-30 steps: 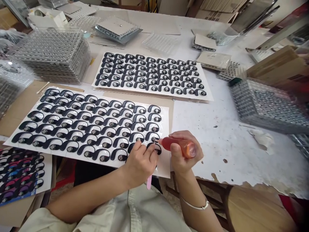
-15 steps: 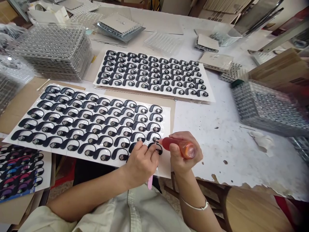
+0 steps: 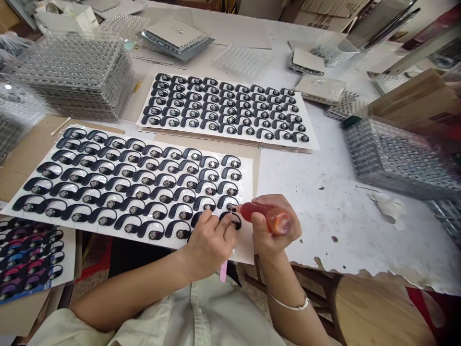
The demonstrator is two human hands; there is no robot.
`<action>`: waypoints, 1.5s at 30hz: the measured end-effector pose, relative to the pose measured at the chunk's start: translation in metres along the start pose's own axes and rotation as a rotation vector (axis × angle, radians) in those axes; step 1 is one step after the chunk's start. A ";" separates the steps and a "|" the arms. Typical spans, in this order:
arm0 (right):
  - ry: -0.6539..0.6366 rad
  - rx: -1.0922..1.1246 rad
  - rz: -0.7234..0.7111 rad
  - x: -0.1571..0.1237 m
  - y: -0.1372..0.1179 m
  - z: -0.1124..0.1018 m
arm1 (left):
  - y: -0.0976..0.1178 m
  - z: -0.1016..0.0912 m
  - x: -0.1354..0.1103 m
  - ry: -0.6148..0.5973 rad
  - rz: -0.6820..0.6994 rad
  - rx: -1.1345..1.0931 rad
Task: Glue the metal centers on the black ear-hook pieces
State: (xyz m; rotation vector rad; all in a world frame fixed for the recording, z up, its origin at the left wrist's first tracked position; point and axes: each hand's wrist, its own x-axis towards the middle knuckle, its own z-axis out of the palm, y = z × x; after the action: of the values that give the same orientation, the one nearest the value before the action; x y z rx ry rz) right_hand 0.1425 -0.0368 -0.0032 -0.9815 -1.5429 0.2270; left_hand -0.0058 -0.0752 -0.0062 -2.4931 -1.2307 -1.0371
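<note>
The left hand (image 3: 211,242) covers most of the black earhook piece (image 3: 227,216) near the lower right corner of the white sheet and hides the upper end of the pink strip (image 3: 223,271). At 8 o'clock, the printed sheet (image 3: 30,259) is cut off by the frame's left edge. At 3 o'clock, the stacked clear trays (image 3: 399,161) run past the right edge, their contents too blurred to identify.

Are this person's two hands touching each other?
Apart. The head view shows a plain gap between the left hand and the right hand, with the white backing sheet showing between them.
</note>
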 end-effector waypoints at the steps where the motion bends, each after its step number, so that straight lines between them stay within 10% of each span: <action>1: -0.002 -0.001 -0.001 0.000 0.000 0.000 | 0.000 0.000 0.000 -0.003 -0.004 -0.002; 24: 0.062 -0.048 0.021 -0.005 0.004 -0.001 | 0.001 -0.002 0.000 -0.022 -0.014 -0.028; 35: 0.392 -0.025 -0.071 -0.012 0.006 -0.010 | -0.004 -0.007 0.000 -0.041 -0.009 -0.084; 45: 0.143 -0.079 0.100 -0.012 -0.002 -0.010 | -0.004 -0.008 0.000 -0.053 -0.007 -0.078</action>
State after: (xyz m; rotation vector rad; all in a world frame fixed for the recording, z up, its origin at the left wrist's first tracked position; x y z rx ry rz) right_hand 0.1499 -0.0502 -0.0079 -1.1145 -1.3828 0.1635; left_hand -0.0128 -0.0761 -0.0014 -2.5924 -1.2374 -1.0470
